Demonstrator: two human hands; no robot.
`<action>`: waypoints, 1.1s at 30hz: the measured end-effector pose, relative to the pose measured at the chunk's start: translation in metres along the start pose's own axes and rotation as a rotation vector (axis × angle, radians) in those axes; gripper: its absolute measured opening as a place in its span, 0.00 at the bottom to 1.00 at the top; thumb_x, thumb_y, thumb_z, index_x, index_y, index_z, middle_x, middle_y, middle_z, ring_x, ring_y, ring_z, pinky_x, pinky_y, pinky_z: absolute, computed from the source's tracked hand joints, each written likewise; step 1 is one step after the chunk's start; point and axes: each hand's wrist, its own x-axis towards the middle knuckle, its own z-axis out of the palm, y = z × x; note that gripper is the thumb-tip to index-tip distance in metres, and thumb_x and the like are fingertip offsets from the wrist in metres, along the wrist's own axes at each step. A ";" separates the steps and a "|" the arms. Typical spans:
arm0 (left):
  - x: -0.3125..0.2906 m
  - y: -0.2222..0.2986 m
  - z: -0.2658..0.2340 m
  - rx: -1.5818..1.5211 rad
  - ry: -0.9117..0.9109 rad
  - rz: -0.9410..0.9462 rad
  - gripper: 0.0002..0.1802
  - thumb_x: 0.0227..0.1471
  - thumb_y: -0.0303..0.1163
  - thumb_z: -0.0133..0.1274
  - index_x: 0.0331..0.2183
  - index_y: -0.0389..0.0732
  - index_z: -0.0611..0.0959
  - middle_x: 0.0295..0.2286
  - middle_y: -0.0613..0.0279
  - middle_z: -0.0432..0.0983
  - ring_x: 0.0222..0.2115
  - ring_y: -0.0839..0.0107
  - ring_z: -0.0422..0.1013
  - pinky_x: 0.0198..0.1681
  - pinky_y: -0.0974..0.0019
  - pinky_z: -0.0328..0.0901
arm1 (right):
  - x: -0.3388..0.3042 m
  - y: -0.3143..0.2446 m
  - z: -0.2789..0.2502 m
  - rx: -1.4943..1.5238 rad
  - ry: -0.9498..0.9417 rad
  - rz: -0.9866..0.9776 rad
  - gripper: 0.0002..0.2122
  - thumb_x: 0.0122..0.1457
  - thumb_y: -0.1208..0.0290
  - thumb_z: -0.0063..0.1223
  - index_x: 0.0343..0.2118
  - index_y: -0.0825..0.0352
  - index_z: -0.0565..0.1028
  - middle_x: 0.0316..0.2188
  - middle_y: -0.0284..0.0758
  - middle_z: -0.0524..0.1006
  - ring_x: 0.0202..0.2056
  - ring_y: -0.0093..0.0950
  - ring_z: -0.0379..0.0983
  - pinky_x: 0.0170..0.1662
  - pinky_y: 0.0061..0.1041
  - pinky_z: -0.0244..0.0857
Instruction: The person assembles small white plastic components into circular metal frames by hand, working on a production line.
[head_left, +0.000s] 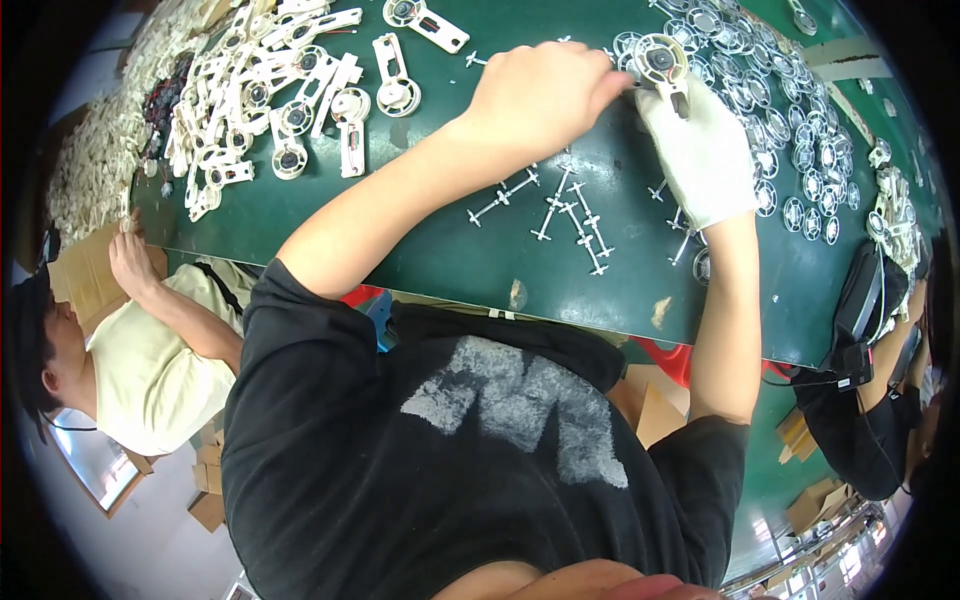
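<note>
My right hand [703, 150], in a white glove, is closed on a white plastic housing [663, 62] with a round spoked end, a dark centre and a slotted arm. Bare and curled, my left hand [545, 95] reaches across to its left side, fingertips close to the housing's rim. Whatever those fingers pinch is too small or hidden to make out. Below my hands lie several thin silver cross-shaped pieces [584, 222], some loosely grouped. Silver spoked rings [800, 150] spread over the table just right of my glove.
On the left of the green table [330, 225] lies a heap of similar white housings [290, 115], some with wires. A co-worker [150, 340] sits at the left, one hand at the table edge. Another person [870, 430] is at the far right, near a black box with a cable [856, 366].
</note>
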 end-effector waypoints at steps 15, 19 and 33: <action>-0.024 -0.029 -0.041 -0.535 0.172 0.383 0.18 0.43 0.26 0.71 0.40 0.46 0.89 0.42 0.64 0.83 0.19 0.83 0.70 0.20 0.79 0.65 | -0.022 -0.021 -0.024 -0.172 -0.174 0.118 0.15 0.61 0.62 0.56 0.44 0.67 0.80 0.25 0.36 0.79 0.26 0.24 0.72 0.35 0.27 0.68; -0.028 -0.033 -0.028 -0.503 0.141 0.550 0.19 0.44 0.28 0.71 0.41 0.47 0.88 0.45 0.65 0.83 0.20 0.80 0.72 0.20 0.78 0.67 | -0.030 -0.033 -0.016 -0.288 -0.285 0.010 0.13 0.58 0.63 0.57 0.41 0.65 0.79 0.27 0.44 0.80 0.29 0.41 0.79 0.36 0.33 0.70; -0.042 -0.021 -0.021 -0.587 0.208 0.455 0.24 0.42 0.29 0.73 0.43 0.41 0.85 0.45 0.62 0.84 0.30 0.75 0.80 0.27 0.76 0.73 | -0.029 -0.032 -0.027 0.438 -0.699 0.157 0.13 0.60 0.64 0.50 0.40 0.70 0.76 0.22 0.33 0.76 0.22 0.23 0.71 0.28 0.23 0.66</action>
